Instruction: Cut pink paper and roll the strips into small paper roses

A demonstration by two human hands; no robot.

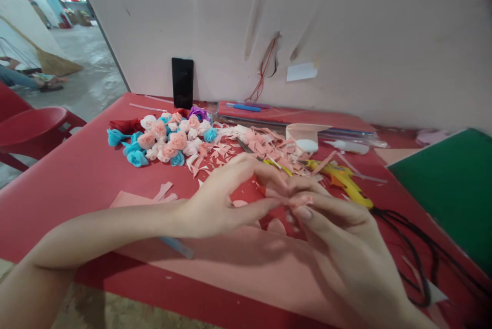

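My left hand (pixel 226 201) reaches in from the left with thumb and fingertips pinched on a small pink paper piece (pixel 302 201). Opposite it, my right hand (pixel 342 231) grips the same piece between thumb and fingers. The paper looks partly rolled or gathered, and the fingers cover much of it. Cut pink petal shapes (pixel 275 226) lie just beneath the hands. A large pink paper sheet (pixel 238 267) spreads below them at the table's near side. Behind the fingers are scissors with yellow handles (pixel 280 166), partly hidden, and a yellow glue gun (pixel 349 188).
Pink, white and blue paper flowers (pixel 179 140) are heaped at back left, beside pink paper scraps (pixel 265 142). A black phone (pixel 182 83) leans on the wall. A glue bottle (pixel 348 146), a green board (pixel 449 185) and a dark cord (pixel 423 272) are at right.
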